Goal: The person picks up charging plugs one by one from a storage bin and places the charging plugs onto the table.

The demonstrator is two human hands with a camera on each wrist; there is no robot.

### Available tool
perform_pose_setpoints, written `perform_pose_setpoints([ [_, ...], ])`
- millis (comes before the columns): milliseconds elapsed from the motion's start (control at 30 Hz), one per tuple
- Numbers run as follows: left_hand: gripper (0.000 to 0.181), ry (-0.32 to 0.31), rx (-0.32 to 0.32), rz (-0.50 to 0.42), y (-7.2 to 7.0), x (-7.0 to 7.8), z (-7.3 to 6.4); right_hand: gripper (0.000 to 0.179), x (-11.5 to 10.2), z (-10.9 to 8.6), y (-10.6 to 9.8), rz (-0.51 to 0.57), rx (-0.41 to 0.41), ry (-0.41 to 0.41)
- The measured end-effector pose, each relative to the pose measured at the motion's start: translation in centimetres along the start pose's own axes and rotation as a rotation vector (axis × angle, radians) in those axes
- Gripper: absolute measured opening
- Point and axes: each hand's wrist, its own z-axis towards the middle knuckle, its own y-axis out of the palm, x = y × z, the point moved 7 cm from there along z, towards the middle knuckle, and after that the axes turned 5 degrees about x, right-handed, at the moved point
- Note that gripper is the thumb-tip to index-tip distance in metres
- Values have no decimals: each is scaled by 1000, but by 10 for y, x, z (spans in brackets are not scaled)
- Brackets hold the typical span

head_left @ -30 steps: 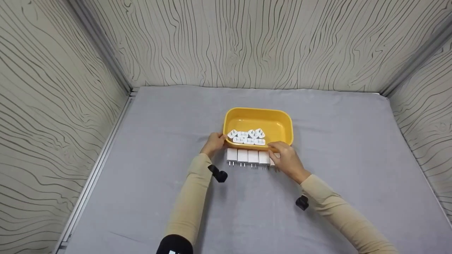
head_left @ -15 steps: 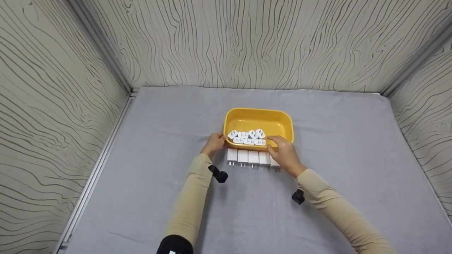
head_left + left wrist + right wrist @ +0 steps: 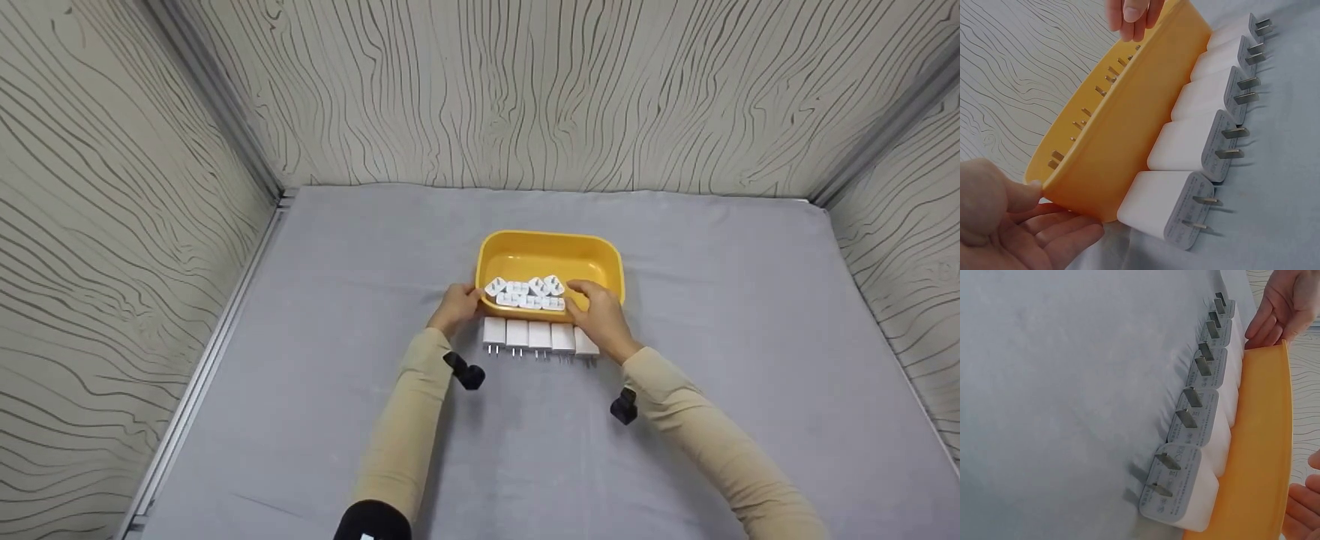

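A yellow plastic bin (image 3: 544, 244) holds several white wall chargers (image 3: 508, 299), prongs up, grouped at its left and front. My left hand (image 3: 455, 306) grips the bin's front left corner. In the left wrist view, its thumb lies at the rim and the fingers spread against the outer wall. My right hand (image 3: 604, 319) reaches over the front rim, fingertips inside, just right of the grouped chargers. I see nothing held in it. More white chargers (image 3: 1165, 202) lie in a row along the bin's outer front wall, their two metal prongs facing me.
A grey cloth (image 3: 360, 247) covers the table. Wood-patterned panels (image 3: 487, 90) stand behind and at both sides, with metal rails (image 3: 217, 97) at the corners. Dark wrist cameras (image 3: 471, 376) sit below both hands.
My right hand has moved from the bin's front rim up and inward, its fingertips now inside beside the chargers. The left hand and the bin have stayed in place.
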Motion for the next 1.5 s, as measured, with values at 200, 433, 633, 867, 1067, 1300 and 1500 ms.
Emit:
perform_pose_setpoints([
  [200, 37, -3, -6, -14, 1, -1, 1, 33, 7, 4, 5, 79, -14, 63],
  [433, 37, -17, 1, 2, -1, -4, 1, 36, 15, 9, 13, 123, -44, 141],
  [633, 38, -2, 5, -3, -1, -4, 2, 36, 22, 17, 20, 122, -67, 180],
  [867, 37, 11, 22, -4, -2, -4, 3, 36, 22, 26, 24, 128, -86, 189],
  [1067, 35, 16, 28, 16, -2, -3, 2, 38, 23, 31, 29, 122, -123, 207],
  [1300, 37, 5, 20, 4, -1, -2, 1, 42, 22, 36, 34, 140, -201, 209],
  [1500, 36, 3, 19, -3, 0, -1, 1, 40, 20, 36, 36, 130, -249, 185],
])
